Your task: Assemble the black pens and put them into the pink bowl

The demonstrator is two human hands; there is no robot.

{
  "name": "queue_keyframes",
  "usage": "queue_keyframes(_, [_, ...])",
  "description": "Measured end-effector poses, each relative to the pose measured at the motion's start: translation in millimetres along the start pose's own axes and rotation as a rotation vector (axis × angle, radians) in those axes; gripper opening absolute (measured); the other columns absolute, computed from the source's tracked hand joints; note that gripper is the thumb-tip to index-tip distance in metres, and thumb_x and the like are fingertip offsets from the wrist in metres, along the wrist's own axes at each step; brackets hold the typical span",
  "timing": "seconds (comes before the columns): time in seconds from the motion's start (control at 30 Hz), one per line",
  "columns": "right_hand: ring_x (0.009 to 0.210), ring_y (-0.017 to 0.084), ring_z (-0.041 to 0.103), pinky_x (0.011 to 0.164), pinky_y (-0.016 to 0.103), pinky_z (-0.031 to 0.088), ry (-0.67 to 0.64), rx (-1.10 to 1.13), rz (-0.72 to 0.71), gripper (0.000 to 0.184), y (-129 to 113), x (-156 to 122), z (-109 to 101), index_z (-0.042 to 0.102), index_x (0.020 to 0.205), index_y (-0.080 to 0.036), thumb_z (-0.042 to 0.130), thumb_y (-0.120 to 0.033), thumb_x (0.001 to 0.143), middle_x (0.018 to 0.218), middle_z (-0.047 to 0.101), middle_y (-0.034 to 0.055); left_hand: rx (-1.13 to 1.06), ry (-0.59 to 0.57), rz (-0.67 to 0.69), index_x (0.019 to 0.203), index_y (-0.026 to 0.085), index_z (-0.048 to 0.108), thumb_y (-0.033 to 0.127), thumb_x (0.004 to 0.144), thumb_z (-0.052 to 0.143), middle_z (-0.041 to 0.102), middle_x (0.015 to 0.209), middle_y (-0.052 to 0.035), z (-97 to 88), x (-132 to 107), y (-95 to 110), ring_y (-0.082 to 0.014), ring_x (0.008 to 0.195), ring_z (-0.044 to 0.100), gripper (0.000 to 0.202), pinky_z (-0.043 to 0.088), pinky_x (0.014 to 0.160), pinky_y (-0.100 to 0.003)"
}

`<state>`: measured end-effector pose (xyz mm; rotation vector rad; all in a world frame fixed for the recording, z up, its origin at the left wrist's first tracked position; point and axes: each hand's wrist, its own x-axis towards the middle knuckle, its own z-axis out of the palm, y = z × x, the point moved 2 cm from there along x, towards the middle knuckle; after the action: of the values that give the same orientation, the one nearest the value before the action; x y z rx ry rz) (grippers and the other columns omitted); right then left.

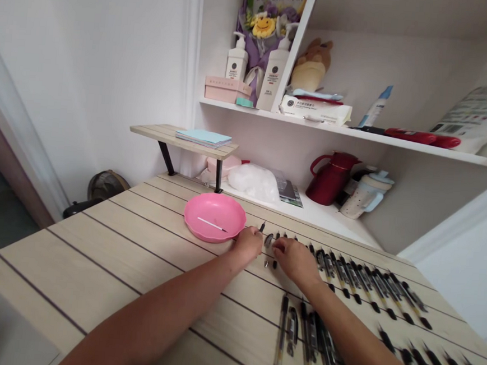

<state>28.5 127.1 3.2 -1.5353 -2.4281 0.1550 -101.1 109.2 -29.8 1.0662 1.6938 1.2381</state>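
Note:
My left hand [249,245] is closed around a pen [262,227], whose dark tip sticks up past the fingers. Just right of it, my right hand [295,258] has its fingers bent in a pinch; whatever they hold is hidden. Beside those fingertips is a pen cap [269,240] with a clear, shiny look. A small metallic piece [266,264] lies on the table below the hands. To the left stands a pink bowl [189,223] with a wavy rim, holding a thin white pen refill [211,224].
Rows of black pens [362,279] with caps lie to the right, and more pens [307,339] lie in front, under my right forearm. A small raised shelf [158,133] stands behind the bowl. At the back are a red jug [331,178] and a pale tumbler [367,195].

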Motion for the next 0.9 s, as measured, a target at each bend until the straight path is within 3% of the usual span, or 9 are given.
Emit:
queue_keyframes(0.1, [0.073, 0.017, 0.056, 0.058, 0.024, 0.031, 0.014, 0.002, 0.016, 0.018, 2.9, -0.9, 0.2, 0.065, 0.077, -0.023, 0.048, -0.026, 0.075, 0.077, 0.066, 0.0049, 0.124, 0.037, 0.062, 0.066, 0.016, 0.059, 0.022, 0.071, 0.052, 0.060, 0.062, -0.0060, -3.3, 1.1, 3.2, -0.0173, 0.066, 0.056, 0.010, 0.037, 0.056, -0.024])
queue_keyframes(0.23, [0.074, 0.018, 0.057, 0.059, 0.024, 0.031, 0.013, -0.023, 0.021, 0.018, 1.9, 2.3, 1.5, 0.065, 0.080, -0.022, 0.048, -0.025, 0.076, 0.081, 0.065, 0.0060, 0.286, 0.077, 0.122, 0.064, 0.017, 0.062, 0.019, 0.067, 0.055, 0.063, 0.072, -0.0101, -4.7, 0.7, 9.5, -0.0240, 0.085, 0.056, 0.008, 0.038, 0.071, -0.029])
queue_keyframes(0.37, [0.078, 0.018, 0.057, 0.059, 0.025, 0.031, 0.022, -0.062, -0.013, 0.020, -10.0, 4.3, -1.4, 0.065, 0.083, -0.022, 0.046, -0.023, 0.078, 0.086, 0.064, 0.0077, 0.399, 0.087, 0.133, 0.066, 0.016, 0.064, 0.017, 0.066, 0.056, 0.064, 0.075, -0.0126, -2.6, 3.3, 12.2, -0.0254, 0.086, 0.057, 0.009, 0.038, 0.073, -0.031])
queue_keyframes(0.57, [0.073, 0.021, 0.058, 0.056, 0.026, 0.030, -0.098, -0.091, -0.113, 0.019, -30.2, -10.6, 6.1, 0.064, 0.075, -0.019, 0.052, -0.035, 0.073, 0.078, 0.065, 0.0094, 0.529, 0.096, 0.142, 0.070, 0.013, 0.066, 0.016, 0.067, 0.055, 0.064, 0.080, -0.0175, -2.0, 10.0, 10.5, -0.0271, 0.086, 0.058, 0.011, 0.040, 0.075, -0.034])
queue_keyframes(0.67, [0.074, 0.021, 0.058, 0.057, 0.026, 0.030, -0.145, -0.066, -0.159, 0.017, -31.5, -17.7, 12.7, 0.062, 0.075, -0.019, 0.054, -0.033, 0.072, 0.080, 0.065, 0.0088, 0.586, 0.089, 0.166, 0.073, 0.011, 0.066, 0.015, 0.069, 0.054, 0.064, 0.083, -0.0202, -2.3, 11.9, 10.7, -0.0294, 0.088, 0.057, 0.013, 0.039, 0.077, -0.036])
queue_keyframes(0.9, [0.078, 0.017, 0.057, 0.063, 0.025, 0.031, -0.120, -0.007, -0.201, 0.012, -25.7, -26.4, 11.0, 0.061, 0.075, -0.020, 0.049, -0.022, 0.075, 0.082, 0.064, 0.0063, 0.670, 0.063, 0.220, 0.079, 0.014, 0.065, 0.020, 0.073, 0.050, 0.065, 0.085, -0.0153, -4.0, 10.6, 13.5, -0.0240, 0.087, 0.058, 0.017, 0.041, 0.077, -0.031])
